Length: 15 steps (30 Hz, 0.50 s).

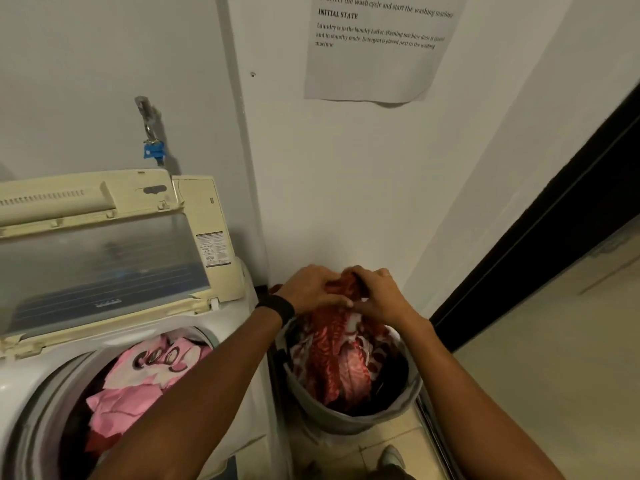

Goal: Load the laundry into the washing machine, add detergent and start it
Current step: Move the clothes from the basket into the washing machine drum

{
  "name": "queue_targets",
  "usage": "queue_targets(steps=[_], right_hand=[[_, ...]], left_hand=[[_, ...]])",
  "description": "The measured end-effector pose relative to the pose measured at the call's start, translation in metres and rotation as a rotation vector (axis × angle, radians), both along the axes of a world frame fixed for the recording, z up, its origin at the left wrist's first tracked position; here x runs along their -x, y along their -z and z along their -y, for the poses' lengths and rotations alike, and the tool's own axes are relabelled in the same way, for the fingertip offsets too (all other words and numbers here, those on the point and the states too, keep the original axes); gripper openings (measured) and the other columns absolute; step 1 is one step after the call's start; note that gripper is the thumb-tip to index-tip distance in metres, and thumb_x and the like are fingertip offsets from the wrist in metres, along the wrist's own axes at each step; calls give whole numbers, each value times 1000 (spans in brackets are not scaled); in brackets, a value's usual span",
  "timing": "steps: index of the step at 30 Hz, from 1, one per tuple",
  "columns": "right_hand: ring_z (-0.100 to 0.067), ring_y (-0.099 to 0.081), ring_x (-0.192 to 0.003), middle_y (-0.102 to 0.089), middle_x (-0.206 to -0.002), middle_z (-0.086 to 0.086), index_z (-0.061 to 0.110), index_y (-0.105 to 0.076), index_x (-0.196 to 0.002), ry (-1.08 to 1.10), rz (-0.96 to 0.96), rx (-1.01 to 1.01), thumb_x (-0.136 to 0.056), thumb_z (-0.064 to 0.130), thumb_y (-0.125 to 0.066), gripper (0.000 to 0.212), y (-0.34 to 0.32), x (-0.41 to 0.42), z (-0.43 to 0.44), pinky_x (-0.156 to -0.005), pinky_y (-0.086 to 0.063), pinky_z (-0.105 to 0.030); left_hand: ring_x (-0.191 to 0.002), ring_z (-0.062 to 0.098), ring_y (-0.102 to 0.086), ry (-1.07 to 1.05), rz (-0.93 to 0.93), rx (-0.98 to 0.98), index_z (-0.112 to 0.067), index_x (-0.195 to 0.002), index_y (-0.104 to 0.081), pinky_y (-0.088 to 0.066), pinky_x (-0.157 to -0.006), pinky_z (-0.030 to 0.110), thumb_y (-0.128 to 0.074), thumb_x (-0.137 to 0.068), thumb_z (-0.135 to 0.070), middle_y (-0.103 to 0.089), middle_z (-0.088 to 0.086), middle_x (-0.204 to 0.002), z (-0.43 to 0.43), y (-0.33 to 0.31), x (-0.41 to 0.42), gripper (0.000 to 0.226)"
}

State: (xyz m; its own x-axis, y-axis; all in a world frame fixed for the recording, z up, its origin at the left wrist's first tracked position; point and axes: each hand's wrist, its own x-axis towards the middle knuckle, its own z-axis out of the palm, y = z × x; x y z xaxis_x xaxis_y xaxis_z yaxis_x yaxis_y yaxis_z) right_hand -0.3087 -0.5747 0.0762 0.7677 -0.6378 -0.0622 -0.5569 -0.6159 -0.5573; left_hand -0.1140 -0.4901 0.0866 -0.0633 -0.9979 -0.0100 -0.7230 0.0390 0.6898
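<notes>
Red-white garment (332, 355) in basket (349, 424) (pink garment (138, 386) in washer (24, 382))

The washing machine's lid (104, 265) stands tipped up at the back, so the drum mouth (41, 410) is open from above, though pink clothes (131, 400) already lie heaped inside. A tap (149, 129) juts from the wall (346, 202) above the lid. The laundry basket (349, 424) sits in the corner just beside the machine, with the wall close behind and a dark door frame (536, 251) to its right. Red patterned cloth (332, 355) bulges above its rim, gripped by the left hand (311, 289) and right hand (377, 296).
</notes>
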Motion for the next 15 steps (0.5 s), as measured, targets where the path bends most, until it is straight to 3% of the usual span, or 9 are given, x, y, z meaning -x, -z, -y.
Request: queue_targets(steps=[2,4,9,13,15], right_hand=[[-15,-54,-85,-53,-85,17,41,-54,-91,9,59,52,-76,64,-66,30,-7,1,6,-74,-42,-30],[-7,-55,-74,-56,-78,13,36,-50,-76,84,109,28,-80,59,-70,30,-16,6,15,-65,-43,-32],[-8,-58,-73,-60,-78,14,33,-52,-86,224,71,116,-93,54,-66,26,-28,10,17,-60,-39,-29],[-13,-59,-70,-62,-75,11,31,-53,-82,355,121,161,-89,46,-69,23,-35,15,18,-57,-37,-29],[-11,-59,-67,-62,-72,10,30,-51,-78,326,141,60,-81,44,-71,25,-37,17,22,-57,-40,-30]], left_hand=[[-73,6,-63,-1,-40,-28,-32,-96,-70,-48,-69,24,-82,-79,-56,-71,-9,-81,-5,-5,-12,33],[-86,9,-70,-37,-64,-95,-32,-112,-64,-57,-76,27,-86,-76,-52,-75,-7,-97,-14,-5,-27,47],[-84,16,-70,-133,11,-112,-22,-97,-73,-57,-82,44,-83,-80,-41,-74,-3,-90,-21,0,-59,27],[-77,19,-67,-191,-19,-136,-20,-85,-72,-54,-76,40,-75,-83,-38,-71,-1,-80,-27,-4,-67,19],[-71,17,-64,-296,-71,-107,-21,-77,-69,-50,-72,35,-76,-85,-38,-68,-3,-74,-28,-2,-68,20]])
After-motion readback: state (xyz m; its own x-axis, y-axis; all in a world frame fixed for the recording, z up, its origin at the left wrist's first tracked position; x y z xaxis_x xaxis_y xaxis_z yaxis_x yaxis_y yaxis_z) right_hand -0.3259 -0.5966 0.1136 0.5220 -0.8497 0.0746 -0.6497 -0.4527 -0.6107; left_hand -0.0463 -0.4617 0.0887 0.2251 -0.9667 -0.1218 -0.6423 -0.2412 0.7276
